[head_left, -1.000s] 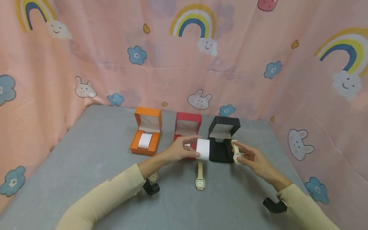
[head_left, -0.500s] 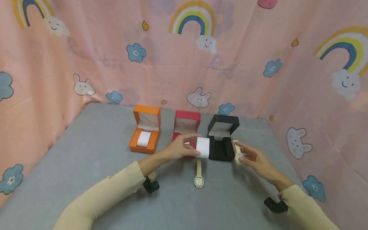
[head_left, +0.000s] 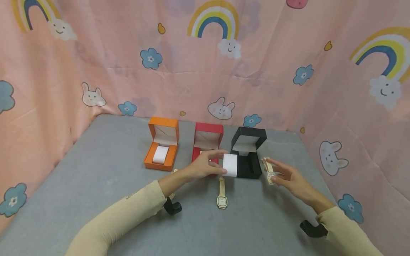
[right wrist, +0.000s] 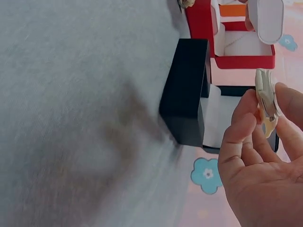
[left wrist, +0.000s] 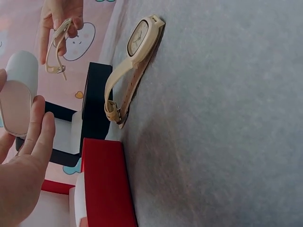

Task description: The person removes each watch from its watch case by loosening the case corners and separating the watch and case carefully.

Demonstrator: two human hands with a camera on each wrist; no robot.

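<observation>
In front of the open black box (head_left: 248, 156), your left hand (head_left: 201, 166) pinches the white cushion (head_left: 230, 165) and your right hand (head_left: 288, 177) pinches the cream watch (head_left: 269, 170); hold the cushion steady and wrap the strap squarely round it.

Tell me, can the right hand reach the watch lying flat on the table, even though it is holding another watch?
Probably yes. The watch on the table lies in the open on the grey table between both arms, nothing covering it. But the right hand already pinches another watch, so its fingers are busy.

a makeshift staged recording corner rather than a lived-in room: a pink cartoon-print cloth backdrop (head_left: 205, 71) of rainbows, bunnies and flowers curtains a grey tabletop (head_left: 96, 185) on three sides.
</observation>
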